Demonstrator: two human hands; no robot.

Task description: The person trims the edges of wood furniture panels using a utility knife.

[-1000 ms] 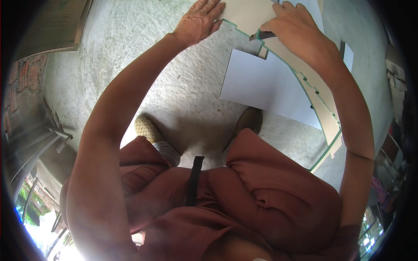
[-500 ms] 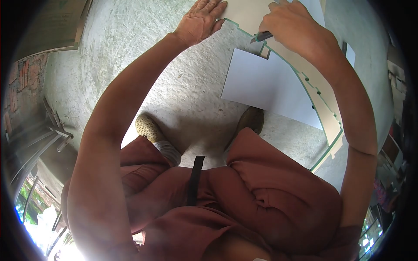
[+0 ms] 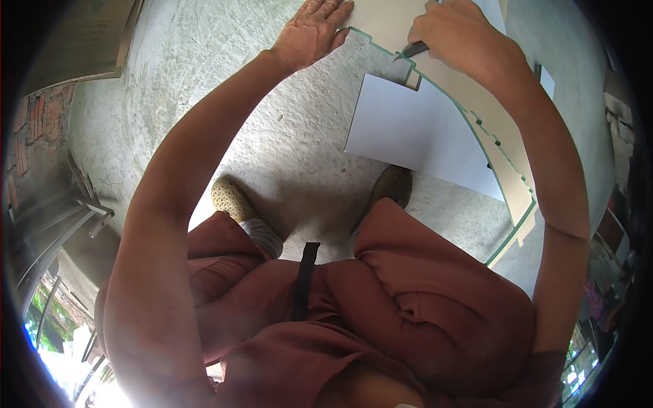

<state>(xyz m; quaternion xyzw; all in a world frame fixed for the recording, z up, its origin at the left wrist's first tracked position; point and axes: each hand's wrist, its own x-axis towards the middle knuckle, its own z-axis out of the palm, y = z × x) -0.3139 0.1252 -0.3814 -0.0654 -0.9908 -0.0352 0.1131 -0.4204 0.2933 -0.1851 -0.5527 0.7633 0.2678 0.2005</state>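
Note:
At the top centre, my left hand lies flat with its fingers spread, its fingertips on the edge of a beige board with a green notched rim. To the right, my right hand is closed round a dark utility knife, whose blade rests at a notch in the board's green edge. A white sheet lies on the floor, partly under the curved, notched edge of the board.
My shoes stand on the rough grey concrete floor. A dark panel is at the upper left, near brickwork. Metal frames are at the left edge.
The knife and my right hand have shifted very slightly, with the blade now tilted a little differently at the board's edge. My left hand has barely moved.

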